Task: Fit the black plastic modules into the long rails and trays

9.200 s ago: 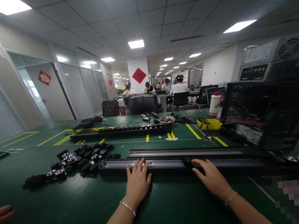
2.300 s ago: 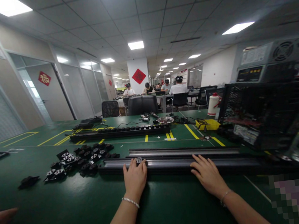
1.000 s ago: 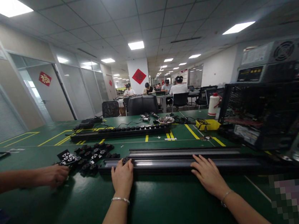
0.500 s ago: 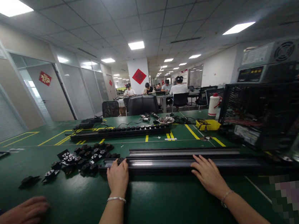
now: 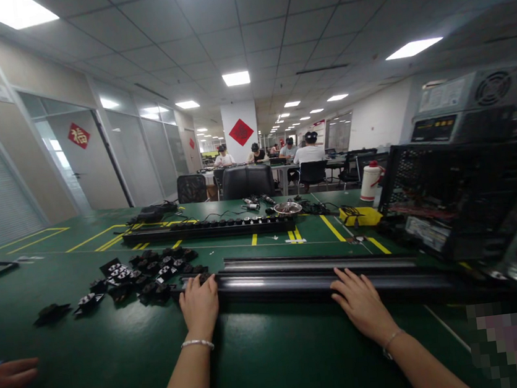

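A long black rail [image 5: 278,282] with a rounded, glossy side lies across the green table in front of me. My left hand [image 5: 200,306] is at its left end, fingers curled over a small black part [image 5: 206,278] that is mostly hidden. Flat on the rail's right half rests my right hand [image 5: 360,304], open, with its fingers spread and holding nothing. A second, similar rail [image 5: 317,261] lies just behind the first. To the left of my left hand is a loose pile of small black parts [image 5: 148,272], some with silvery faces.
Farther back lies a long black strip [image 5: 206,230] fitted with several small parts, near a metal bowl [image 5: 287,208]. A yellow box [image 5: 360,215], a white bottle [image 5: 369,182] and an open computer case [image 5: 455,196] stand right. Another person's hand [image 5: 9,379] is at the left edge.
My left hand has shifted slightly left along the rail's end. The other person's hand has drawn back toward the left edge. My right hand stays in place.
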The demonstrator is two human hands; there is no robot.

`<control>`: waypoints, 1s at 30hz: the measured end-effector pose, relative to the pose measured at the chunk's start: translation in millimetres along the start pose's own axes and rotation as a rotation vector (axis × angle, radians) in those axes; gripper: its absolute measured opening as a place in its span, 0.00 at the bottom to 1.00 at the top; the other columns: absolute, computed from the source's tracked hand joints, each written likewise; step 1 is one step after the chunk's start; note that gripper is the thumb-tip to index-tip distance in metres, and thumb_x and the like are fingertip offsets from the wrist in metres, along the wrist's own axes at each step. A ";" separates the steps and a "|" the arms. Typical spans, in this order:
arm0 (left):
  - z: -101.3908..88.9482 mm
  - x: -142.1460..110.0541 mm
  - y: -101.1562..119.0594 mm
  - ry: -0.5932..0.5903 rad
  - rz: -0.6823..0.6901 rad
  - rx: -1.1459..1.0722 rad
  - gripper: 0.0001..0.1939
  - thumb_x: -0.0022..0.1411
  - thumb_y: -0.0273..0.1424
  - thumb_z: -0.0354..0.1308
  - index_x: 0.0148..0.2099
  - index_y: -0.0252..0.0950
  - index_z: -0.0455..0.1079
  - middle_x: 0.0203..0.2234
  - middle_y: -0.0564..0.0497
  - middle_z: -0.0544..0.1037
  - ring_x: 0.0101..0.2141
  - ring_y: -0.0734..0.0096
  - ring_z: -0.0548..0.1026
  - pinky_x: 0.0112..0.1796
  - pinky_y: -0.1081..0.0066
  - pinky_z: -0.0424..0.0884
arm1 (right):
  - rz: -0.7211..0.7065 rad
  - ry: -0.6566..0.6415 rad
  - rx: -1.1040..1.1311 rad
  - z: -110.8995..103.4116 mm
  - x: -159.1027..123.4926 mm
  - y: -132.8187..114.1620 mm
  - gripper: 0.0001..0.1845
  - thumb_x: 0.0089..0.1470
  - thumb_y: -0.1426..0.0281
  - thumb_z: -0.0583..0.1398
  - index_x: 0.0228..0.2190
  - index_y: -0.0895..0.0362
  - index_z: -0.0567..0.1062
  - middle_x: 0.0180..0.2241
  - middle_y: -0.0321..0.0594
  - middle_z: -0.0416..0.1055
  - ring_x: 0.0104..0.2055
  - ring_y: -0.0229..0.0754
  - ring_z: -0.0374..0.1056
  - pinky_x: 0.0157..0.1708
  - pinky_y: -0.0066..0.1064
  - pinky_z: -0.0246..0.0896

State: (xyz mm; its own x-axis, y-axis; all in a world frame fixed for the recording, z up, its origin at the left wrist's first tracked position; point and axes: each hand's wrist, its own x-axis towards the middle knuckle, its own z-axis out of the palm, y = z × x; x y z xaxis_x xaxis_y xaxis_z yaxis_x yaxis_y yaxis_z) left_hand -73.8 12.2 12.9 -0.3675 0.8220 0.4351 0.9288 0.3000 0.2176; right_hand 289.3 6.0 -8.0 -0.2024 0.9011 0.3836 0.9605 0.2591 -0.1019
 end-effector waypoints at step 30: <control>3.4 11.2 -17.5 -0.043 -0.087 -0.003 0.22 0.64 0.37 0.38 0.52 0.47 0.69 0.53 0.47 0.67 0.53 0.43 0.59 0.49 0.51 0.58 | -0.002 0.002 0.014 -0.9 -0.4 0.2 0.15 0.57 0.60 0.48 0.38 0.48 0.73 0.57 0.38 0.59 0.61 0.49 0.49 0.56 0.51 0.43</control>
State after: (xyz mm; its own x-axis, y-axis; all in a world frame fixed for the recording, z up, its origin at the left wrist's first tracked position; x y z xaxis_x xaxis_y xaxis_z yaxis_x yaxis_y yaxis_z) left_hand -94.0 17.8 10.9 -0.4445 0.8130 0.3760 0.8931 0.3699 0.2560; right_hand 289.7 5.4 -7.4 -0.2039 0.8997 0.3860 0.9573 0.2657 -0.1137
